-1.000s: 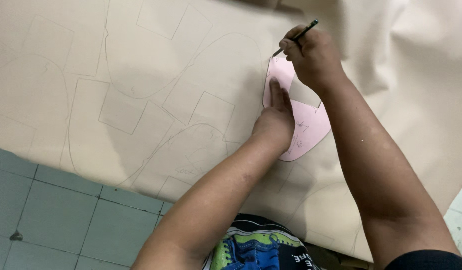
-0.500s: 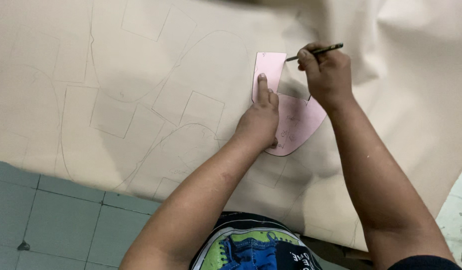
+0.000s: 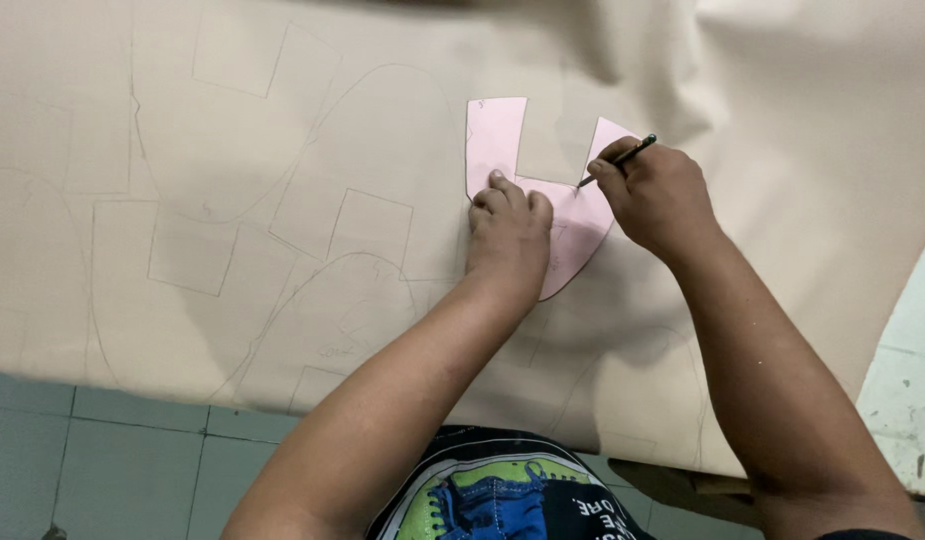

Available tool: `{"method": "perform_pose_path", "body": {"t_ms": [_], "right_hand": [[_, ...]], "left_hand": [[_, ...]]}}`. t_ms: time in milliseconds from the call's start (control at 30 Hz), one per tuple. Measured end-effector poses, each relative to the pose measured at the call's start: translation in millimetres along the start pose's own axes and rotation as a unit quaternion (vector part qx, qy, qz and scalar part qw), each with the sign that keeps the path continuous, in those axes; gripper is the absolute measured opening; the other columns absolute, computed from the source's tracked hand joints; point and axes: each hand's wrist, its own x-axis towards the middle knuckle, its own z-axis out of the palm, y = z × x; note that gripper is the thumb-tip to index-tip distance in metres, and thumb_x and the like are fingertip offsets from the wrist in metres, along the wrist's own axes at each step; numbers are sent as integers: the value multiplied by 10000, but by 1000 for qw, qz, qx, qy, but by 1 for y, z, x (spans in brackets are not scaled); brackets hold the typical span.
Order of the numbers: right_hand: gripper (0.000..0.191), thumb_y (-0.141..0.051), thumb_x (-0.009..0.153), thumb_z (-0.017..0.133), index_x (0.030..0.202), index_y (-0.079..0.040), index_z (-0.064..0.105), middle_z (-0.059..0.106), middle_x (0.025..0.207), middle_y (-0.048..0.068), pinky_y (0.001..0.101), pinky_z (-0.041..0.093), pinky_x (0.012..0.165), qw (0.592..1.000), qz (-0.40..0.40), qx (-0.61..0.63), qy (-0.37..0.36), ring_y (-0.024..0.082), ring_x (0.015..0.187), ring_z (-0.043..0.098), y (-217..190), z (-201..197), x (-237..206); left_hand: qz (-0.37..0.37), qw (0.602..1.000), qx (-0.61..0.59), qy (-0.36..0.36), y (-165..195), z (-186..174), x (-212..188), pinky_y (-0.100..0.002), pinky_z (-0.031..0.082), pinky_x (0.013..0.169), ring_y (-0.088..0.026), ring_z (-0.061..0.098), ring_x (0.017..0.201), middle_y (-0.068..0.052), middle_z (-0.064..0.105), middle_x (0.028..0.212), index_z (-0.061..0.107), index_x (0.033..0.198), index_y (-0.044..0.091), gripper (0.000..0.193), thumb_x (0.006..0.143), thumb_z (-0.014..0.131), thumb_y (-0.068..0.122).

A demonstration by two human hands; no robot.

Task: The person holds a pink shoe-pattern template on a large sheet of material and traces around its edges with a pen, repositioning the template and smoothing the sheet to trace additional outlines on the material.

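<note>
A pink U-shaped paper pattern (image 3: 495,135) lies flat on a large beige sheet of material (image 3: 232,120). My left hand (image 3: 509,228) presses down on the pattern's lower middle, fingers flat on it. My right hand (image 3: 657,195) grips a dark pencil (image 3: 618,161) with its tip at the inner edge of the pattern's notch. The rounded lower end of the pattern is partly hidden under my left hand.
The beige sheet carries several pencil outlines of squares and curved shapes (image 3: 367,225). Its near edge hangs over a grey-green tiled floor (image 3: 102,460). A pale floor patch (image 3: 907,400) shows at the right. The sheet bunches into folds at the top right (image 3: 782,60).
The view shifted, so the pattern now sits lower in frame with both prongs visible. My right hand moved the pencil tip into the notch. My left hand slid down the pattern.
</note>
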Motion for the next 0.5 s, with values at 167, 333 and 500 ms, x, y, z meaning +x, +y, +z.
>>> {"method": "perform_pose_path", "body": {"t_ms": [167,333,500], "right_hand": [[170,-206,1017,698,988,-42,734,716,811,134,419,525,651,997,-38,62,37,316,718,683,7,-4,18],[164,-194,1029,705,1000,-33,723,718,812,116,388,527,644,990,-40,98,90,277,703,684,12,-13,44],[153,-182,1040,704,1011,-33,731,726,808,108,366,536,656,985,-44,113,122,248,708,693,14,-21,50]], "left_hand": [[39,992,62,-103,14,-16,20,-455,544,937,-607,528,1199,-535,250,1452,114,1625,391,827,983,548,103],[-15,990,31,-140,23,-32,28,-469,590,885,-617,552,1200,-486,206,1498,58,1613,457,876,1001,549,68],[3,984,37,-173,22,-47,22,-431,599,844,-613,559,1193,-508,182,1500,3,1623,465,1064,919,656,7]]}}
